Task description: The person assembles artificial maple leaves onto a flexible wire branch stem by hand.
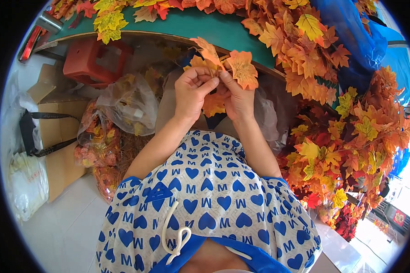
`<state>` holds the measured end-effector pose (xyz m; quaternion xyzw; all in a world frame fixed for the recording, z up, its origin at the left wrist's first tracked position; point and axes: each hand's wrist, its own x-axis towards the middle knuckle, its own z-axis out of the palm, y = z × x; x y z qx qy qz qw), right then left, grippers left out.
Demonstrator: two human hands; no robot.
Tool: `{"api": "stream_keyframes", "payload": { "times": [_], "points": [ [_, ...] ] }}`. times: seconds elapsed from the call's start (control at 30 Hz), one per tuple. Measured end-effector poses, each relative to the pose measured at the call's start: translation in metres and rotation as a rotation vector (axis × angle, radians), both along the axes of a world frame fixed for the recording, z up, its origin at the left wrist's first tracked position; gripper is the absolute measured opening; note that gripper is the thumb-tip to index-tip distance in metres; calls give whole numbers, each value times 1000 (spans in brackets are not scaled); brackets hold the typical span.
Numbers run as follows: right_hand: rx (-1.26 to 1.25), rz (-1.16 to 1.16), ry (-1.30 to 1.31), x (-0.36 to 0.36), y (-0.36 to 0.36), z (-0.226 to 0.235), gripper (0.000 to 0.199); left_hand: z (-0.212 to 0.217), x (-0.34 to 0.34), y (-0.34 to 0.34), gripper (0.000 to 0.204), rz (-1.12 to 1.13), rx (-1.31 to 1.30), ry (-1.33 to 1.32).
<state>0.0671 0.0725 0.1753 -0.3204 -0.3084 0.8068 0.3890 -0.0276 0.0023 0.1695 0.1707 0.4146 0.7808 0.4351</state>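
Both my hands meet just in front of the table edge, over my lap. My left hand (193, 92) has its thumb and fingers closed on the stem of an orange artificial maple leaf sprig (243, 68). Pinching the same sprig beside it, my right hand (238, 98) has its thumb pressed near the stem joint. Orange leaves fan out above the fingertips and to the right, and another leaf hangs below between the hands. The stem itself is mostly hidden by my fingers.
A green-topped table (168, 25) curves ahead with leaf garlands (300, 54) on it. A large heap of autumn leaves (355, 136) stands at the right, below a blue plastic sheet (351, 36). At the left are a red stool (95, 63), a cardboard box (64, 159) and bagged leaves (98, 150).
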Motion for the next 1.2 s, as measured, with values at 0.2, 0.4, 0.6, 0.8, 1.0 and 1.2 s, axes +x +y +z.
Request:
{"api": "stream_keyframes", "payload": {
  "times": [0.2, 0.4, 0.6, 0.8, 1.0, 1.2],
  "points": [
    [12, -44, -22, -1, 0, -1, 25, 6, 1, 3, 19, 22, -32, 54],
    [-143, -48, 116, 0, -3, -10, 16, 1, 0, 4, 18, 0, -29, 81],
    [-191, -45, 122, 2, -6, -13, 14, 0, 1, 1, 18, -20, -55, 93],
    [-140, -19, 144, 4, -2, -18, 12, -1, -1, 4, 18, -30, -51, 82],
    [-70, -40, 104, 1, 0, -12, 17, -1, -3, 9, 17, -35, -61, 80],
    [240, -8, -154, 9, 1, -22, 19, -18, -4, 7, 18, -15, -86, 210]
  ]
}}
